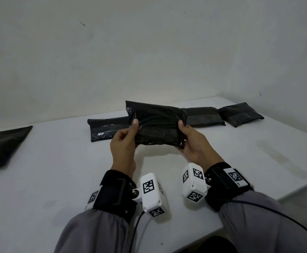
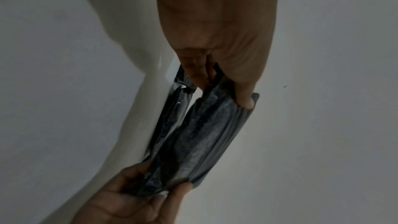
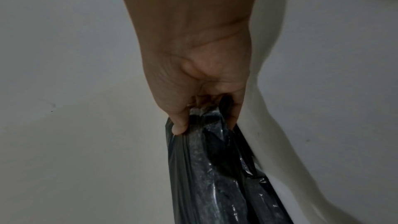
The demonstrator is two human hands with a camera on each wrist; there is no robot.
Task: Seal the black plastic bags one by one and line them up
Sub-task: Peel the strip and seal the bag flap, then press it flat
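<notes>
Black plastic, flat and glossy, lay at the far left edge of the head view as one bag point(image 1: 5, 146), well apart from the others; judged from its flat, spread shape, it was probably not yet sealed. Right of it, above the centre-left of the frame, a second bag point(image 1: 105, 129) rested on the white table point(image 1: 57, 179), partly hidden behind the held bag.

At centre frame, the held bag point(image 1: 157, 125) was raised clear of the table between both hands. The left hand point(image 1: 124, 143) gripped its left end, thumb pressed on the upper face and fingers curled beneath. The left wrist view showed this hand point(image 2: 217, 43) pinching the folded plastic point(image 2: 193, 139), with the opposite hand point(image 2: 129, 200) closed on the far end at the bottom of that frame. The right hand point(image 1: 194, 143) gripped the right end in the same manner; the right wrist view showed thumb and fingers point(image 3: 200, 81) clamped round the bunched end point(image 3: 217, 168). Holding both ends most likely kept the folded flap taut and level for placement.

Further right, two more bags point(image 1: 205, 116) point(image 1: 240, 115) lay side by side near the wall point(image 1: 149, 52), forming a row. The held bag was positioned over the gap in that row, which suggested it was to be set down there.
</notes>
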